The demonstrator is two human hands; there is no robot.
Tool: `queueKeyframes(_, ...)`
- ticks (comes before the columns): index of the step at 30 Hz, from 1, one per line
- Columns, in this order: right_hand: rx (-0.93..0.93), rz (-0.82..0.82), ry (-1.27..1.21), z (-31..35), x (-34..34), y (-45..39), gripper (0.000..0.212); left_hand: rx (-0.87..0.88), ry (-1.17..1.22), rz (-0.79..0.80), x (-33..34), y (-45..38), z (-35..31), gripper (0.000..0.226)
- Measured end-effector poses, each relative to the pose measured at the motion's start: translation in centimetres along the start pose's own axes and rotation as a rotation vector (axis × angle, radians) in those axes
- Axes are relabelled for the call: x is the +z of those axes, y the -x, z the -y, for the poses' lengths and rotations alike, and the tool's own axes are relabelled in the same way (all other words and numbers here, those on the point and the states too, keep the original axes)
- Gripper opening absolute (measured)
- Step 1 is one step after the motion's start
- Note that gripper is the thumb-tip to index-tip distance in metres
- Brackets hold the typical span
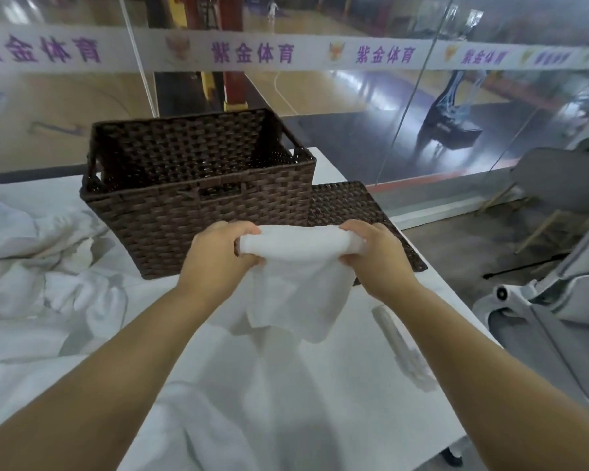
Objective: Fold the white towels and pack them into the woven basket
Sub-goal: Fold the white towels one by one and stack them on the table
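Note:
A white towel (296, 277) hangs above the white table, rolled along its top edge, the rest drooping down. My left hand (218, 256) grips its left end and my right hand (374, 254) grips its right end, both just in front of the dark brown woven basket (198, 212). The basket stands open and no towel shows inside it. More crumpled white towels (48, 266) lie in a heap at the left of the table, and white cloth (252, 402) spreads over the near part.
The basket's flat woven lid (351, 205) lies on the table to the basket's right. A rolled clear plastic wrapper (402, 348) lies near the table's right edge. A glass wall stands behind the table; a grey chair (551, 185) and grey equipment (558, 321) are at right.

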State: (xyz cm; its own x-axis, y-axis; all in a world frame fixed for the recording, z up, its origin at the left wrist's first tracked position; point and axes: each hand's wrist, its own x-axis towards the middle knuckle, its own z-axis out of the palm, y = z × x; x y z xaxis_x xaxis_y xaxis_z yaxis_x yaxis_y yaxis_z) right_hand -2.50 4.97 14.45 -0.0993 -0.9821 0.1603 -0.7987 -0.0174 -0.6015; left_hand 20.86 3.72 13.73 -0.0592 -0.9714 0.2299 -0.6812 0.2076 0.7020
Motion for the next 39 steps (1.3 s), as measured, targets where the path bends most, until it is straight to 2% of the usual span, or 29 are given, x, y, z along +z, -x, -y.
queueKeyframes(4, -0.033, -0.025, -0.065, -1.1, -0.9, 0.4, 0.025, 0.024, 0.015, 0.031, -0.3, 0.5, -0.8, 0.019)
queueKeyframes(6, -0.069, 0.073, -0.070, -1.6, -1.8, 0.7, 0.026, 0.031, 0.036, 0.106, -0.3, 0.9, -0.9, 0.022)
queueKeyframes(9, -0.006, 0.276, -0.225, -3.0, -2.8, 1.6, 0.025, -0.084, 0.116, 0.246, 0.0, 2.3, -1.2, 0.018)
queueKeyframes(13, 0.132, 0.377, -0.288, -5.7, -3.0, 2.2, 0.033, -0.248, 0.259, 0.298, 1.6, 4.3, -1.6, 0.015)
queueKeyframes(18, 0.177, 0.383, -0.136, -8.1, -2.3, 2.2, 0.042, -0.423, 0.337, 0.271, 5.2, 6.0, -1.6, 0.029)
queueKeyframes(21, 0.221, 0.378, 0.019, -10.1, -0.8, 2.9, 0.053, -0.498, 0.187, 0.198, 8.2, 6.9, -0.2, 0.045)
queueKeyframes(23, 0.225, 0.427, 0.088, -11.5, 0.3, 4.0, 0.057, -0.496, 0.067, 0.219, 9.9, 8.2, 0.9, 0.046)
queueKeyframes(26, 0.136, 0.561, 0.204, -13.0, 2.0, 6.3, 0.057, -0.411, -0.034, 0.367, 12.3, 10.9, 2.4, 0.041)
queueKeyframes(29, -0.068, 0.684, 0.382, -14.1, 3.5, 8.9, 0.053, -0.332, -0.147, 0.526, 14.1, 13.0, 3.1, 0.043)
queueKeyframes(31, -0.160, 0.773, 0.415, -14.9, 4.6, 10.3, 0.053, -0.299, -0.183, 0.594, 15.2, 14.0, 3.3, 0.044)
queueKeyframes(34, -0.229, 0.873, 0.440, -16.3, 5.7, 12.2, 0.052, -0.313, -0.222, 0.648, 16.4, 15.1, 3.7, 0.047)
queueKeyframes(39, -0.240, 0.862, 0.527, -17.7, 4.9, 12.1, 0.053, -0.302, -0.233, 0.664, 18.3, 15.5, 3.0, 0.050)
